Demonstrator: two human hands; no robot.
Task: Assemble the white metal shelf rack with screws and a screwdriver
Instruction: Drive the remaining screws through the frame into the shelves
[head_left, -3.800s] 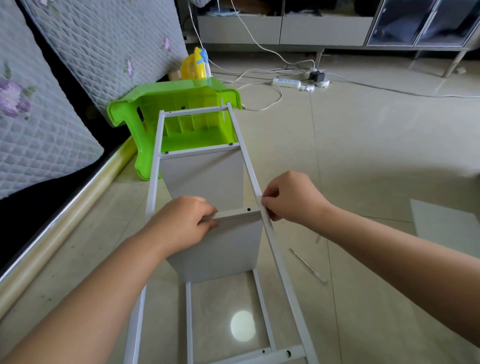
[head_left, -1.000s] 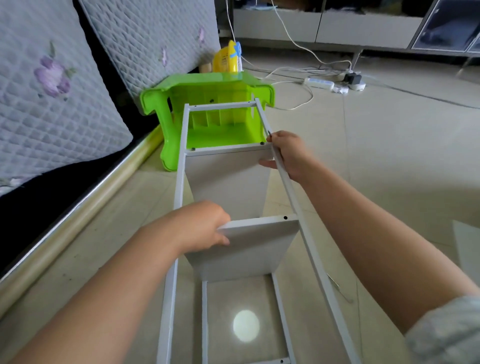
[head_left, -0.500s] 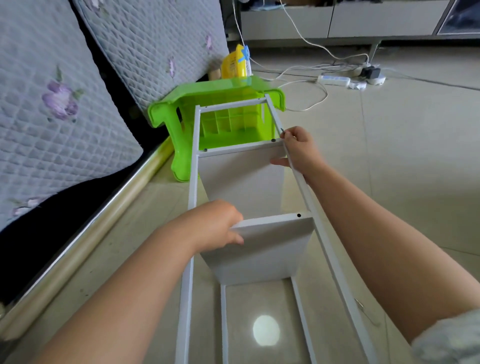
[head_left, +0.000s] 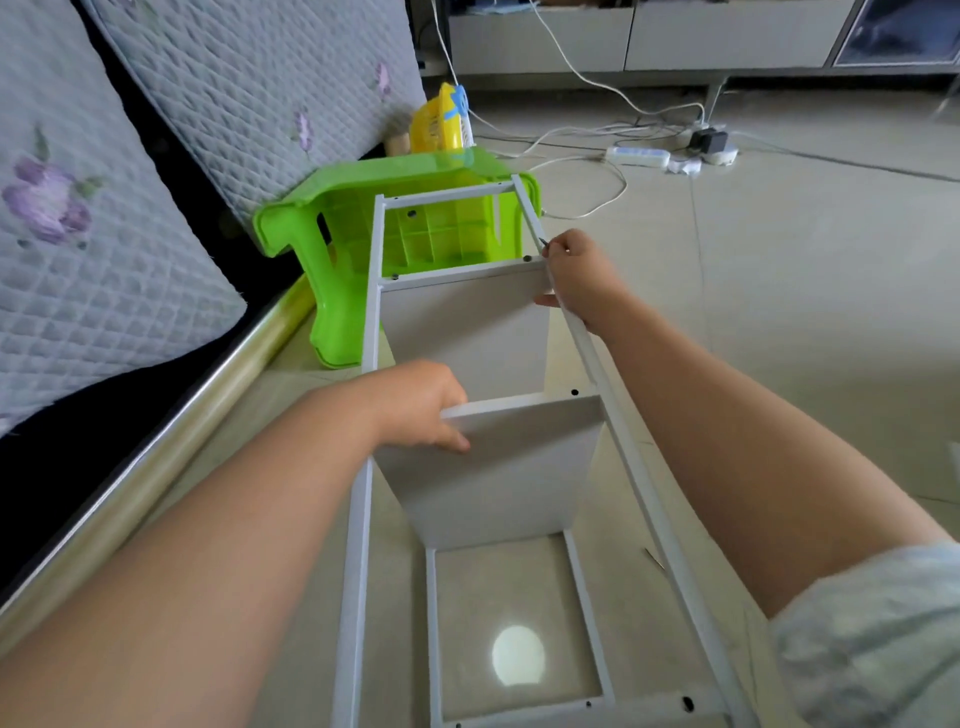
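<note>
Far left: a quilted mattress (head_left: 130, 218) with purple flowers leans along the left side, a metal rail below it.
Behind the rack: a green plastic stool (head_left: 363, 218) lies on its side at the far left of the rack, with a yellow basket (head_left: 439, 122) beyond it.
The rack: the white metal shelf rack (head_left: 470, 332) lies on the tiled floor in front of me. Its long axis runs from near to far, tilted slightly right. Two shelf panels stand between its side rails.
My left hand: my left hand (head_left: 415, 402) grips the top edge of the near shelf panel (head_left: 498, 467) at its left end, fingers curled over the edge and thumb on the near face. I judge it is steadying the panel.
My right hand: my right hand (head_left: 574, 278) is farther out on the right rail (head_left: 618, 395), where the far shelf panel (head_left: 467, 332) meets it. Its fingertips pinch what looks like a small dark screw (head_left: 543, 241), pointing at the rail.
Key relation: the open hole (head_left: 527, 258) in the far panel's top edge lies just left of the pinched screw. The right hand is much the nearer hand.
Far right: a white power strip (head_left: 638, 156) and cables lie on the floor, well apart from the rack.
Screwdriver: I cannot find one clearly in view.
</note>
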